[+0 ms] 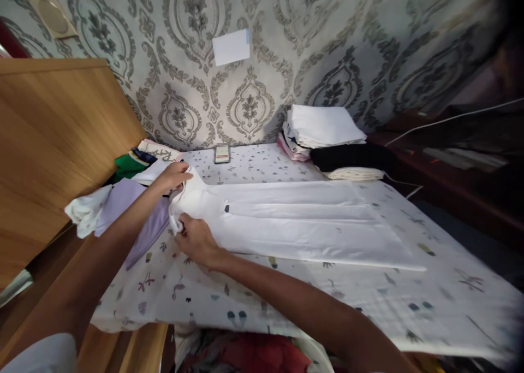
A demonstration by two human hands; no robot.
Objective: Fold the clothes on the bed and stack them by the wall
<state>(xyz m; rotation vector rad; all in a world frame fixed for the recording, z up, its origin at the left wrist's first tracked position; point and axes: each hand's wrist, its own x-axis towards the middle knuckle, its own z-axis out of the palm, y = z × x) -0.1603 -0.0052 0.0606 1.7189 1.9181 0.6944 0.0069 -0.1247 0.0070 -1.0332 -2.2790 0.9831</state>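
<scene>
Head cam: L hand (175, 177) & R hand (199, 241), fingers closed, pinched white garment (278, 230) at one end; prob. was light, soft, best edge-held.

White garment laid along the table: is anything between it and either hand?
Nothing visible is. The left hand and right hand both grip the white garment directly at one end; the lilac cloth lies beyond that end, not in between.

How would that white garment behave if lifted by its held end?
Probably floppy: the white garment shows soft wrinkles. It would likely sag, since the left hand and right hand grip only the bunched end. It seems light, lying nearly flat on the patterned cloth.
</scene>
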